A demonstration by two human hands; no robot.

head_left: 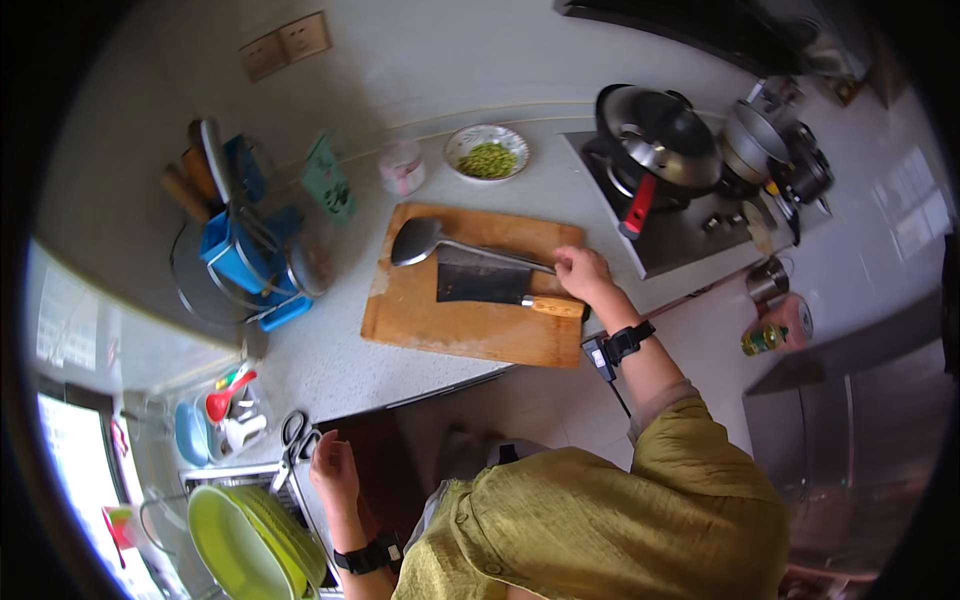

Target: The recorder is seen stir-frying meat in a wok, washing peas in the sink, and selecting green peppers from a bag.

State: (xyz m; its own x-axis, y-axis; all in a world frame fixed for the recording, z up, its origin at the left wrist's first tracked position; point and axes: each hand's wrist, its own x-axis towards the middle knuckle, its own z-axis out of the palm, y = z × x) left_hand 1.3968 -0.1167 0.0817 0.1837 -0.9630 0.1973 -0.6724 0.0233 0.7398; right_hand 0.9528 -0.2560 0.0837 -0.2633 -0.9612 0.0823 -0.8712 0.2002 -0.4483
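Observation:
On the wooden cutting board lies a cleaver with a dark blade and a wooden handle pointing right. A metal wok spatula rests above it, its shaft crossing the top of the blade. My right hand closes around the end of the spatula's handle, which the fingers partly hide. At the lower left, my left hand hangs loosely curled with nothing visible in it. Kitchen scissors with dark handles lie beside its fingers at the counter's edge.
Behind the board stand a patterned bowl of chopped green pieces and a jar. A lidded wok sits on the stove at right. Knives fill a blue holder at left; green basins stand by the sink.

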